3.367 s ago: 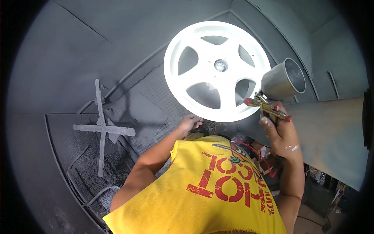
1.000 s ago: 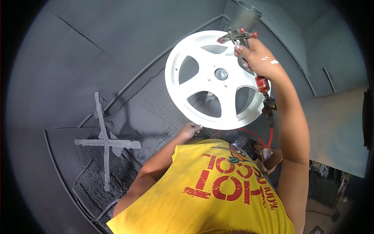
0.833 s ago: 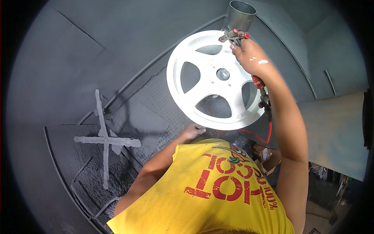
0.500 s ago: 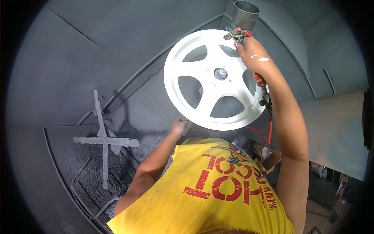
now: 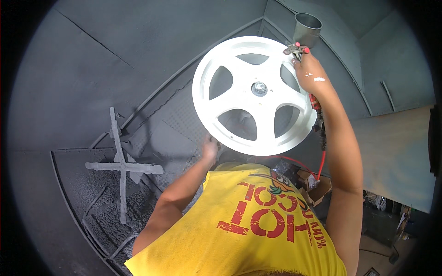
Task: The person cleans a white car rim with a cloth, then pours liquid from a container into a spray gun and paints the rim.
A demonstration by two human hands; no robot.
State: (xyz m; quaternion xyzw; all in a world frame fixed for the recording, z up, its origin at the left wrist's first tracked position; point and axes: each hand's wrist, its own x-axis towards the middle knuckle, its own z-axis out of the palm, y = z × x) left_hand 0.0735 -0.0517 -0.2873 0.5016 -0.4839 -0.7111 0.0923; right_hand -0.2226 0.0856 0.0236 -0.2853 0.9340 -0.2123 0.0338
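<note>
- The big round white wheel with five thick spokes (image 5: 252,105) is sitting in front of the person's chest, with its open side facing the head camera. Its spokes are pointing new ways compared with half a second ago, so it is turning. That seems to be bringing a new part of the rim round to the sprayer.
- The right arm (image 5: 343,138) is reaching far forward, bending at the elbow and passing the wheel's right side.
- The left arm (image 5: 174,193) is staying low, reaching to the wheel's lower left.
- The metal spray gun with red knobs and a grey cup (image 5: 299,49) is now pointing left by the wheel's upper right rim, a bit further right than before. I can't tell how big the gap is.
- The right hand (image 5: 309,71) is curling its fingers around the gun's handle.
- The left hand (image 5: 210,149) is looking blurry by the rim's edge; I can't tell if its fingers are pinching or touching.
</note>
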